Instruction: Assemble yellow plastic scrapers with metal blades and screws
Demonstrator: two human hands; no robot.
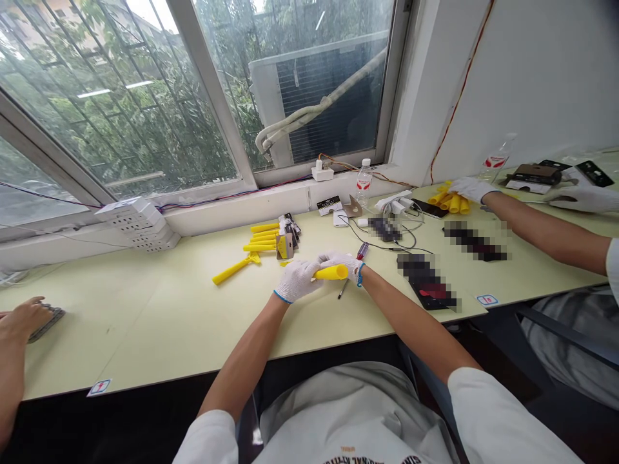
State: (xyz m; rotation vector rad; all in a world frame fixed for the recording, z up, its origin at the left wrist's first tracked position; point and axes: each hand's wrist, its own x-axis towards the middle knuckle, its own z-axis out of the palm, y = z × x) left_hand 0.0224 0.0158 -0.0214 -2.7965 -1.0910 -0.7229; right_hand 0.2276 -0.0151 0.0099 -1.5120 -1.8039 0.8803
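In front of me both gloved hands meet around a yellow plastic scraper, its hollow round handle end pointing right. My left hand has its fingers wrapped round it. My right hand closes on it from behind, and the scraper's head is mostly hidden by the gloves. A screwdriver with a translucent dark handle lies under my right hand, its shaft showing below. Left of my hands rests another yellow scraper. Behind them, several yellow scrapers lie side by side with black-and-grey cards at their heads.
White boxes are stacked by the window at left. A water bottle, a power strip and tangled cables stand behind. Blurred phones lie at right. A co-worker's gloved hand touches yellow handles; another person's hand is far left.
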